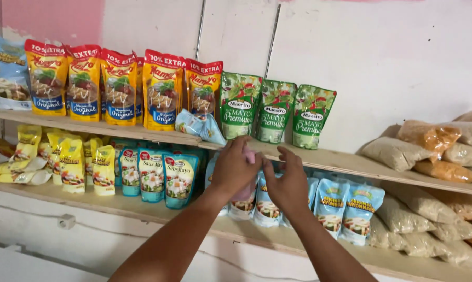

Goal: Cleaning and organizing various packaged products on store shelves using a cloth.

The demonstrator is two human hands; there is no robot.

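Note:
My left hand (pixel 233 168) is closed around a pink pouch (pixel 250 156) held in front of the edge of the upper wooden shelf (pixel 346 159). Just to its right, my right hand (pixel 288 185) has its fingers spread and touches the same pouch or the blue pouches behind it; I cannot tell which. Behind both hands a row of light blue sauce pouches (pixel 346 209) stands on the lower shelf (pixel 142 206). Three green pouches (pixel 275 110) stand on the upper shelf just above my hands.
Red and yellow pouches (pixel 121 86) line the upper shelf's left; a small blue pouch (pixel 199 125) lies tipped beside them. Yellow pouches (pixel 74 164) and teal pouches (pixel 152 175) fill the lower left. Clear bags of grains (pixel 429 151) pile up at right. White wall behind.

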